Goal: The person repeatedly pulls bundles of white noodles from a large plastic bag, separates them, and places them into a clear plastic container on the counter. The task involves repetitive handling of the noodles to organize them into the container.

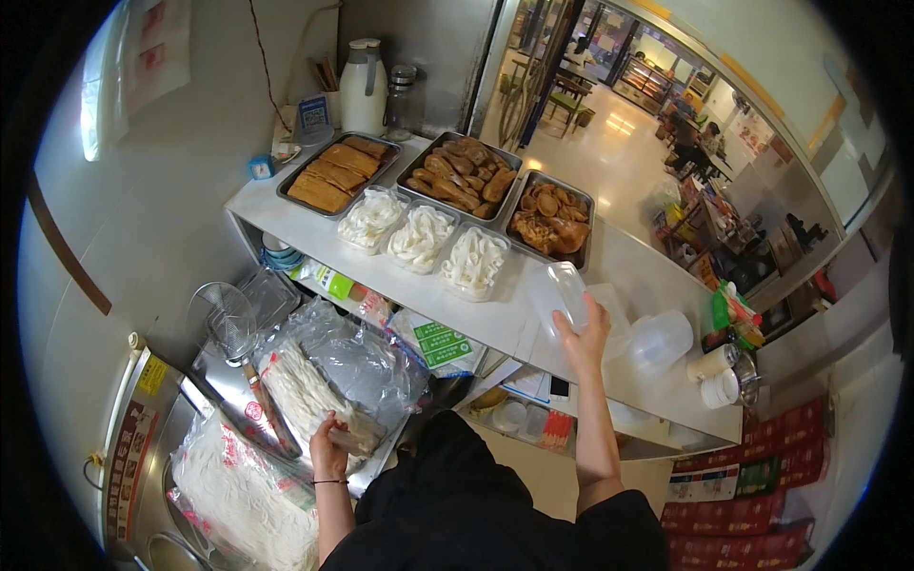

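My right hand [583,333] grips the near right edge of a clear plastic container [555,293] at the counter's right half. More clear plastic containers [662,341] stand to the right of it. At the lower left, my left hand [330,447] is at the near end of a bundle of white noodles [303,385] in an opened clear bag. Its fingers are bent, and a pale, translucent piece shows beside them; what they hold is unclear. Three clear tubs of white noodles [416,238] stand in a row along the counter's near side.
Metal trays hold brown slabs [333,176], brown pieces [462,176] and brown rounded food [550,217] behind the tubs. A wire strainer [230,322] lies left of the noodles, near a larger noodle bag [243,490]. A white jug [364,90] stands at the back; seasoning jars [714,362] stand right.
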### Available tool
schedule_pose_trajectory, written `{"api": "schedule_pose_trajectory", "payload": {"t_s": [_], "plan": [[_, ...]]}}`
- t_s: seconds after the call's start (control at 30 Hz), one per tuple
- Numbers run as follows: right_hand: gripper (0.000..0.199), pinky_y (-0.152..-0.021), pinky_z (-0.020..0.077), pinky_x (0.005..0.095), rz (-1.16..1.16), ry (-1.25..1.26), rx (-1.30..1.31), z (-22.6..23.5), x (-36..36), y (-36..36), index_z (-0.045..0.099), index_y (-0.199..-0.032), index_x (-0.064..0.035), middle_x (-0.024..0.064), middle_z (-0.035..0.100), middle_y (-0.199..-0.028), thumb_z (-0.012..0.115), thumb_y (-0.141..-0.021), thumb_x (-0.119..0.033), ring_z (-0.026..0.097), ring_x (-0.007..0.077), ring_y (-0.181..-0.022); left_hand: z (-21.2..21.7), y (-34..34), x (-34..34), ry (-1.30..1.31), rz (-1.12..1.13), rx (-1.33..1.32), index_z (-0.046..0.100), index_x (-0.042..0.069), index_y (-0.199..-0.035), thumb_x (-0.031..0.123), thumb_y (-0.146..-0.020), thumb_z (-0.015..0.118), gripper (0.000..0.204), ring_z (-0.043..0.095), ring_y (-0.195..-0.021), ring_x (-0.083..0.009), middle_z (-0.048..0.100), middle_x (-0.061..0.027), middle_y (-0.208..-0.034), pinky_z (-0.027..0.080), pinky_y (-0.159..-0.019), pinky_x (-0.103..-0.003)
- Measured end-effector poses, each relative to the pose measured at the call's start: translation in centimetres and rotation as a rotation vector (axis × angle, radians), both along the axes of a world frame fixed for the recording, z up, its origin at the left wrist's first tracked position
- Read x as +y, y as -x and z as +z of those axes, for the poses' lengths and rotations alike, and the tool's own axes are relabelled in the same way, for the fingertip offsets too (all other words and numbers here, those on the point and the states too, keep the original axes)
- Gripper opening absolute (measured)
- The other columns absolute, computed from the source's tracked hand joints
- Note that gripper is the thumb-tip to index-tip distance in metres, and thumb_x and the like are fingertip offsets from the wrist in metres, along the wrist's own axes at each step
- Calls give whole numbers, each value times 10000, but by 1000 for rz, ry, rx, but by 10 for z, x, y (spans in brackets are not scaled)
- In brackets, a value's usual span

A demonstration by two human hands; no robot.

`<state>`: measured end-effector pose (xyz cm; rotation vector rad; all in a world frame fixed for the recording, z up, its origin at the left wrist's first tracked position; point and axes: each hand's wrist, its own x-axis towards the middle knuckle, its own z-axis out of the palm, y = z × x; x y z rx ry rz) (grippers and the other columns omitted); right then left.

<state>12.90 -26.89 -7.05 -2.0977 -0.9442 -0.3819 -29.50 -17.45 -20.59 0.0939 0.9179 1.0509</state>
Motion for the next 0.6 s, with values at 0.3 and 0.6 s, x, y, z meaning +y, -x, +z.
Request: {"api": "schedule_pose_trajectory", "payload": {"t_s": [0.3,0.6], "plan": [[615,-915,278,418,-57,94,-81,25,-6,-5,446,-1147,-36,186,439,-1113,683,-648,-306,383,331,-1059,0,-3,-1,-13,-19,48,525,-36,-907,33,-777,509,148,476,-629,-158,489,-57,-684,424,-627,-269],[506,-883,347,425,254,-498,671,45,-18,31,447,-1150,-78,166,417,-1145,591,-763,-369,406,301,-1060,-2,-7,-1,4,-5,35,520,-54,-950,23,-784,497,184,475,-633,-159,501,-68,-700,424,-616,-269]]}}
